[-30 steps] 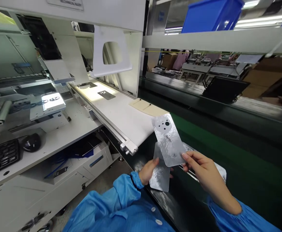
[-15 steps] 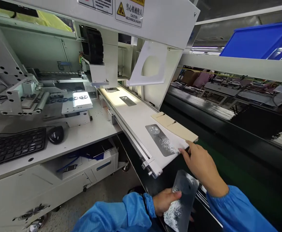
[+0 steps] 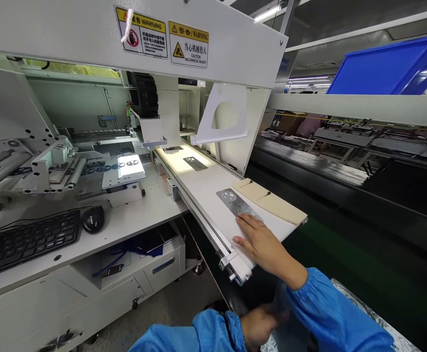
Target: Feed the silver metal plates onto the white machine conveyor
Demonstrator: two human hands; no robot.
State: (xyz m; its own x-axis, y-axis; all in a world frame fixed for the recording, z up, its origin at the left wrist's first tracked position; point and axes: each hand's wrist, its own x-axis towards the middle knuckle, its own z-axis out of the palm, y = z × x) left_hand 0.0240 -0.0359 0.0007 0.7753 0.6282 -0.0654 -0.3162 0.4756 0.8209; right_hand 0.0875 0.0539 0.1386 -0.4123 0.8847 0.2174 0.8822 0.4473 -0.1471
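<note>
My right hand (image 3: 263, 244) lies open, fingers flat, on the near end of a silvery phone-back plate (image 3: 231, 199). The plate rests on the white belt (image 3: 206, 190) of a machine, its camera holes pointing away from me. My left hand (image 3: 257, 325) is low at the bottom edge, partly hidden under my right blue sleeve. Its fingers curl round a second silvery plate (image 3: 274, 342), of which only a sliver shows. A third plate (image 3: 195, 163) lies farther up the belt under the machine's light.
A beige pad (image 3: 272, 203) lies on the belt's right side beside the plate. A keyboard (image 3: 26, 239) and mouse (image 3: 93, 219) sit on the machine's table at the left. A dark-green conveyor (image 3: 345, 244) runs at the right, with silvery plates (image 3: 360, 303) near me. A blue bin (image 3: 389, 66) stands overhead.
My right hand set the plate on the white belt, then slid onto it and pushed it slightly forward. My left hand sank lower with the second plate.
</note>
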